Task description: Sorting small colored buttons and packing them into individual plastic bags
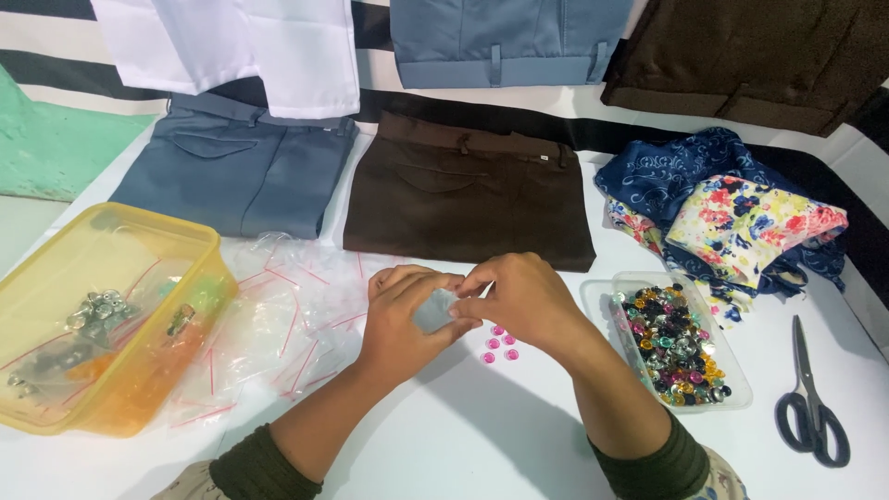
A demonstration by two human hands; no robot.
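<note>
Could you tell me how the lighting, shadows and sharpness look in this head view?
Head view: even, soft light; a faint shadow falls under both forearms on the white table. The clear bags glint slightly. The left hand and right hand look sharp; the small piece between their fingers is hard to read.

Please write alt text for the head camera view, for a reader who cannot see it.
Both hands, left hand and right hand, pinch a small clear bag above pink gems on a white table. Nearby lie a tray of mixed gems, scissors, a yellow box and folded trousers.
</note>
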